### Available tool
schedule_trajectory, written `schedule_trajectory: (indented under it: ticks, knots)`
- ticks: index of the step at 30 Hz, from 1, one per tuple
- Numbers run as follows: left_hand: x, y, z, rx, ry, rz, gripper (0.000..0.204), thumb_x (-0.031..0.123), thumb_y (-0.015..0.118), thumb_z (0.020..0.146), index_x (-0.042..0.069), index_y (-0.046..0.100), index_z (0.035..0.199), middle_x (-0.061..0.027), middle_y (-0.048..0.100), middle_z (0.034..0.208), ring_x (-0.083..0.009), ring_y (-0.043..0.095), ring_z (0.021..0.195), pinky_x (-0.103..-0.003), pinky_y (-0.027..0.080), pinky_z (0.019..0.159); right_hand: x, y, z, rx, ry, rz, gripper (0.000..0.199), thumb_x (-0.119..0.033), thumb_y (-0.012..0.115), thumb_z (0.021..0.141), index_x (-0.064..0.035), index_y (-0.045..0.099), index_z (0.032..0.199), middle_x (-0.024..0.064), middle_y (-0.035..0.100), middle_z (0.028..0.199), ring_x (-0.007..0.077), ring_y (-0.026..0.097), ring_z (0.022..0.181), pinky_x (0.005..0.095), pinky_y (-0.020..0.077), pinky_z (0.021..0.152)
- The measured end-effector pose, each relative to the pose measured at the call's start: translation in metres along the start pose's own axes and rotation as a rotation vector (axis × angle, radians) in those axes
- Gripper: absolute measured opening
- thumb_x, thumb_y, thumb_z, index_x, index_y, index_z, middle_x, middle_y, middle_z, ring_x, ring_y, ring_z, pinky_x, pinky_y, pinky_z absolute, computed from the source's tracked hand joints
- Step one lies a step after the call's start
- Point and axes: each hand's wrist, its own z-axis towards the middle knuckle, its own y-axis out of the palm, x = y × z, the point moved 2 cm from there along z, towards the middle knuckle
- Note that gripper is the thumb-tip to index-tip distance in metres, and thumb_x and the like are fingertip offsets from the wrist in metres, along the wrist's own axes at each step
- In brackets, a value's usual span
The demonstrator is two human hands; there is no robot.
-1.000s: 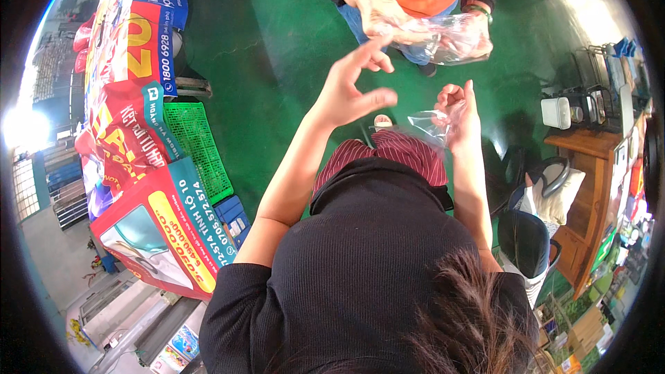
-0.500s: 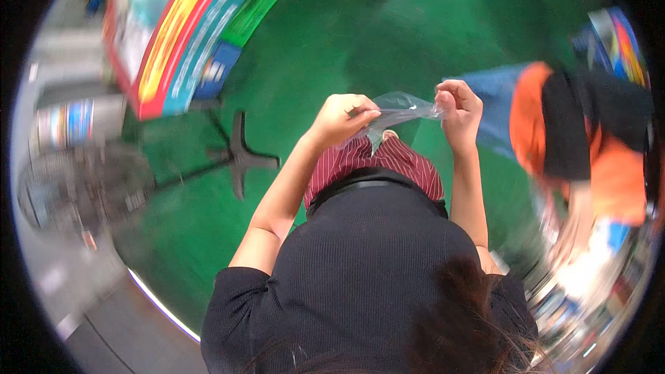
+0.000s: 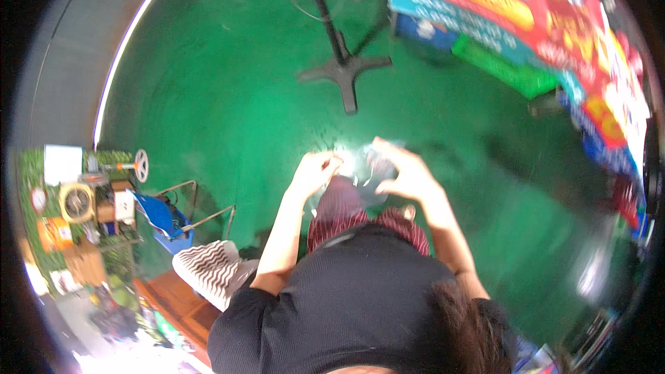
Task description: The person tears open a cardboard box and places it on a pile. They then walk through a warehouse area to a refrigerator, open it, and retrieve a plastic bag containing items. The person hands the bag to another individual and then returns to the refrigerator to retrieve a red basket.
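Over my striped trousers, a clear thin plastic bag [image 3: 367, 167] hangs between my two hands. My left hand [image 3: 315, 173] has its fingers pinched together on the bag's left edge. At the bag's right side is my right hand [image 3: 412, 172], thumb and fingers spread apart. Whether its fingertips touch the film cannot be made out, since the plastic is see-through and blurred.
Ahead stands a dark stand [image 3: 342, 69] with splayed feet on the green floor [image 3: 228, 62]. A colourful display [image 3: 478, 10] with a green crate [image 3: 504, 69] is at far right. To the left are a blue folding chair [image 3: 158, 216], a zigzag-patterned cloth [image 3: 211, 263] and a wooden table [image 3: 181, 301].
I have turned left: the stand and display shifted rightward, while the chair and cloth came into view. My right hand's fingers have opened from their pinch on the bag.
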Motion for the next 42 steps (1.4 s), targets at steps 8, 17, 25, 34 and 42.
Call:
schedule_trajectory:
  ticks: [8, 17, 25, 34, 42]
  knots:
    - [-0.149, -0.193, -0.006, 0.227, -0.159, -0.030, 0.016, 0.018, 0.057, 0.075, 0.004, 0.062, 0.081, -0.0064, 0.051, 0.051, -0.0104, 0.040, 0.043, -0.026, 0.033, 0.043, -0.003, 0.153, 0.241, -0.619, 0.020, -0.237, 0.047, -0.030, 0.065, 0.064, -0.0110, 0.052, 0.104, 0.0124, 0.052, 0.102, 0.0322, 0.053, 0.090, 0.0384, 0.0404, 0.084]
    - [-0.267, -0.313, 0.049, 0.381, -0.466, -0.160, 0.016, 0.014, 0.055, 0.074, 0.001, 0.061, 0.083, -0.0074, 0.052, 0.054, -0.0085, 0.044, 0.048, -0.025, 0.038, 0.047, -0.011, 0.289, 0.446, -0.941, -0.280, 0.041, 0.029, -0.018, 0.060, 0.067, -0.0075, 0.054, 0.093, 0.0114, 0.048, 0.108, 0.0232, 0.054, 0.088, 0.0326, 0.0434, 0.076]
    - [-0.360, -0.456, 0.197, 0.745, -0.738, -0.230, 0.021, 0.018, 0.056, 0.076, -0.002, 0.060, 0.080, -0.0088, 0.047, 0.045, -0.0088, 0.039, 0.039, -0.029, 0.033, 0.040, -0.008, 0.350, 0.697, -1.340, -0.460, -0.108, 0.117, -0.044, 0.072, 0.054, -0.0015, -0.004, 0.132, 0.0269, 0.010, 0.134, 0.0365, 0.015, 0.125, 0.0413, 0.0187, 0.101]
    - [-0.359, -0.658, 0.500, 0.474, -0.440, -0.184, 0.023, 0.002, 0.054, 0.063, 0.001, 0.060, 0.084, -0.0069, 0.044, 0.047, -0.0087, 0.038, 0.043, -0.026, 0.033, 0.042, -0.011, 0.286, 1.003, -0.412, -0.133, 0.304, 0.007, -0.003, 0.053, 0.072, 0.0024, 0.055, 0.076, 0.0099, 0.051, 0.067, 0.0180, 0.052, 0.059, 0.0294, 0.0422, 0.057]
    - [-0.310, -0.732, 0.823, -0.179, -0.020, 0.135, 0.027, 0.015, 0.054, 0.067, 0.011, 0.060, 0.094, -0.0167, 0.059, 0.075, -0.0309, 0.058, 0.074, -0.038, 0.046, 0.063, 0.105, 0.064, 1.173, -0.328, 0.041, 0.135, 0.017, -0.015, 0.056, 0.074, -0.0048, 0.061, 0.086, 0.0124, 0.059, 0.081, 0.0215, 0.059, 0.070, 0.0318, 0.0459, 0.065]
